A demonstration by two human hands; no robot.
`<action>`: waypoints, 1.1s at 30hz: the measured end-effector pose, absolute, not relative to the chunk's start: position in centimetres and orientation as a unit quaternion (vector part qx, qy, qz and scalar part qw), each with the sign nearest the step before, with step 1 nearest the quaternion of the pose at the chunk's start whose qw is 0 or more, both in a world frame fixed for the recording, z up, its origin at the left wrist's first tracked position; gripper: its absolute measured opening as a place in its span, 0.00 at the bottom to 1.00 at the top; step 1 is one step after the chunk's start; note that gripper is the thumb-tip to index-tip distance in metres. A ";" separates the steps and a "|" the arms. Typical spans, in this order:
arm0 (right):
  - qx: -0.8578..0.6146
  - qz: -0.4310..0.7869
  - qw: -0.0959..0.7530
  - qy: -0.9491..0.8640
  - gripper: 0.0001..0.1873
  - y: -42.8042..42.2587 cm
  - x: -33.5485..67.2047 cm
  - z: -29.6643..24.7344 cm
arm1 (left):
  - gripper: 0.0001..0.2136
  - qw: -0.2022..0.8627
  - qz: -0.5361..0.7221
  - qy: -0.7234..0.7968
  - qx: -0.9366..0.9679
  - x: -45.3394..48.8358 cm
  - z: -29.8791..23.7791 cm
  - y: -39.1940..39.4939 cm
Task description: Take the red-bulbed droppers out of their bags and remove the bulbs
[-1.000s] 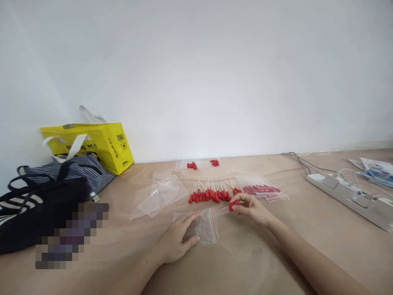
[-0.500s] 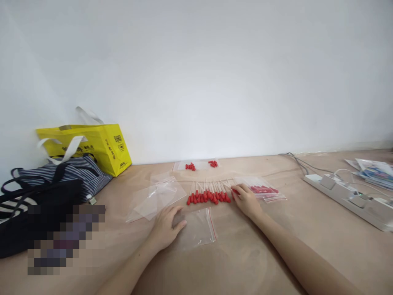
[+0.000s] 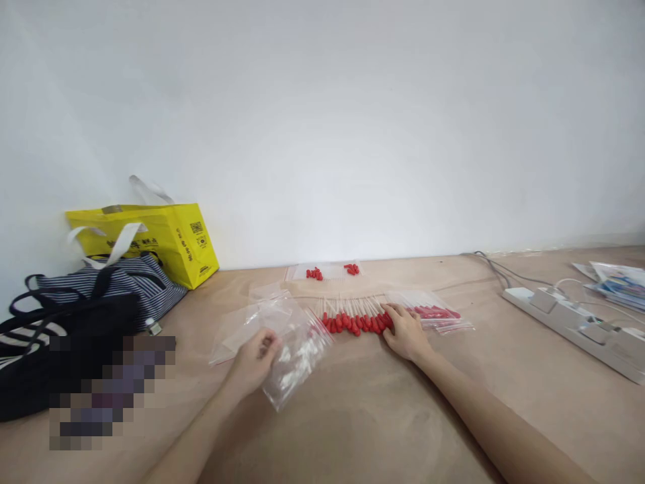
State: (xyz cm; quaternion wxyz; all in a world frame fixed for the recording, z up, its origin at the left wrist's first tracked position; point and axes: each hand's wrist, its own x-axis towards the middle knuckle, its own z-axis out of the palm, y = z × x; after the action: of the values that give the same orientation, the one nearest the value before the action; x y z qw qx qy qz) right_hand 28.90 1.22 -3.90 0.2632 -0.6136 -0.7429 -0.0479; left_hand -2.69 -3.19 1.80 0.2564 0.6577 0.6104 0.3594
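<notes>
My left hand (image 3: 252, 359) is closed on a clear zip bag (image 3: 297, 346) with a red seal strip, lifted off the tabletop and tilted. A row of several thin droppers with red bulbs (image 3: 353, 317) lies on the table just beyond it. My right hand (image 3: 404, 331) rests at the right end of that row, fingers curled against the red bulbs. Whether it grips one is hidden.
More clear bags (image 3: 236, 329) lie to the left. Filled bags of red-bulb droppers (image 3: 433, 312) sit right of my right hand, another (image 3: 330, 271) by the wall. A yellow bag (image 3: 166, 238) and striped bag (image 3: 115, 286) stand left. A power strip (image 3: 574, 326) and papers (image 3: 617, 279) lie right.
My left hand has picked the clear bag up from the table and moved it left. My right hand stayed at the right end of the dropper row, and the bulbs there are pushed closer together.
</notes>
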 end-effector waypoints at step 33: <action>-0.775 -0.108 0.085 -0.617 0.13 0.2 35.4 -2.3 | 0.26 -0.029 0.065 0.617 0.783 -8.4 -0.5 -1.2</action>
State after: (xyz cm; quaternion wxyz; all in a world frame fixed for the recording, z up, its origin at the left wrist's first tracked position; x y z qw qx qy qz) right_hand 35.40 0.25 -2.28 0.0851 -0.7751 -0.6168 -0.1075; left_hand -8.35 -1.22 -0.53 -0.0289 0.7835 0.6174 0.0646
